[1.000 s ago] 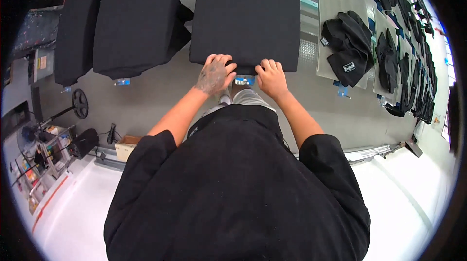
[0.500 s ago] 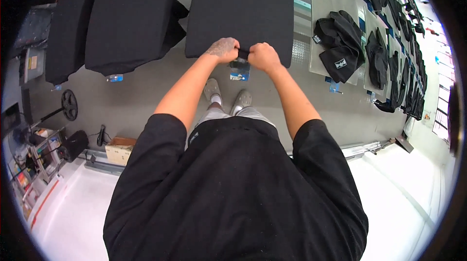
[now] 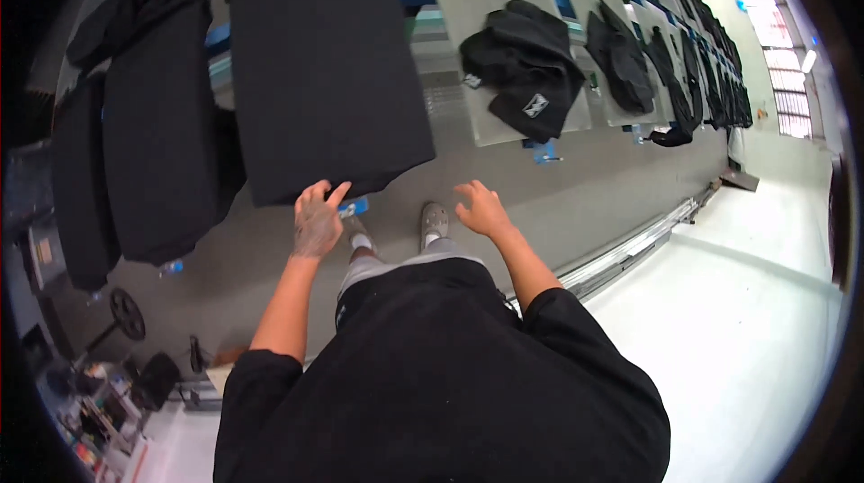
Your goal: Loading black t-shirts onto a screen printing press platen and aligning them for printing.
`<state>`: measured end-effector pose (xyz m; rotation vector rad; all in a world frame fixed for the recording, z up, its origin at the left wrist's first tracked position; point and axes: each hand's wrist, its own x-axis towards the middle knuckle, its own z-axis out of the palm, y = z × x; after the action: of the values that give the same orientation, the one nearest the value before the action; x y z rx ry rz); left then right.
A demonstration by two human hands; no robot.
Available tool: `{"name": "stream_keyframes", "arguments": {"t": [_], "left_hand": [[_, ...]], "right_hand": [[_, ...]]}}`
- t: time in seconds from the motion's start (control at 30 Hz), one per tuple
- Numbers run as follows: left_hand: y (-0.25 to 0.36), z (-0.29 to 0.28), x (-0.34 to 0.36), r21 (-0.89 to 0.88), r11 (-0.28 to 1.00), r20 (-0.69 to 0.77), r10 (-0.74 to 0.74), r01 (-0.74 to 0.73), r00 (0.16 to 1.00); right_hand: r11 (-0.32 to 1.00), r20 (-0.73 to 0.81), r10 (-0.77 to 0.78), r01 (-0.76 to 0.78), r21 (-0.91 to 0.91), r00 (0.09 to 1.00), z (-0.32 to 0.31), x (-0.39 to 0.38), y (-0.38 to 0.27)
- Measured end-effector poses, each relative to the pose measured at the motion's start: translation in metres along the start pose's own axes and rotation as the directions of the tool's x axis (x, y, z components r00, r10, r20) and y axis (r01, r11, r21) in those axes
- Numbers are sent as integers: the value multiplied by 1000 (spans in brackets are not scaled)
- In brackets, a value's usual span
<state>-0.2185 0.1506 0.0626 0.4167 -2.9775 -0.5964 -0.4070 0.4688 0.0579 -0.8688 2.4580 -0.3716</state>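
Observation:
A black garment (image 3: pixel 326 78) is stretched smooth over a flat board in front of me, its near edge hanging over the board's end. At that edge is my left hand (image 3: pixel 318 220), fingers apart, close to or touching the cloth and holding nothing. Off to the right, over the floor, my right hand (image 3: pixel 481 210) hovers with its fingers apart and nothing in them. Between the hands a blue tab (image 3: pixel 353 207) pokes out under the board. Right of the covered board, a crumpled black garment (image 3: pixel 526 64) with a small white label lies on a pale board (image 3: pixel 495 130).
More boards covered in black cloth (image 3: pixel 162 123) stand at the left. A row of boards with loose black garments (image 3: pixel 623 60) runs off to the right. A wheel-shaped handle (image 3: pixel 127 314) is at lower left. Metal rails (image 3: pixel 621 253) lie along the white surface behind me.
Both hands have let go of the garment's near edge and drawn apart. My view has turned to the right, so the boards now sit further left.

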Motion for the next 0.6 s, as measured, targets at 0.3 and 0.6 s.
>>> {"name": "stream_keyframes", "arguments": {"t": [0.3, 0.6], "left_hand": [[13, -8, 36, -441, 839, -146, -417, 319, 897], [201, 33, 34, -421, 880, -126, -297, 220, 946]], "right_hand": [[996, -737, -30, -43, -79, 675, -141, 45, 123], [968, -642, -240, 234, -97, 728, -223, 131, 165]]}}
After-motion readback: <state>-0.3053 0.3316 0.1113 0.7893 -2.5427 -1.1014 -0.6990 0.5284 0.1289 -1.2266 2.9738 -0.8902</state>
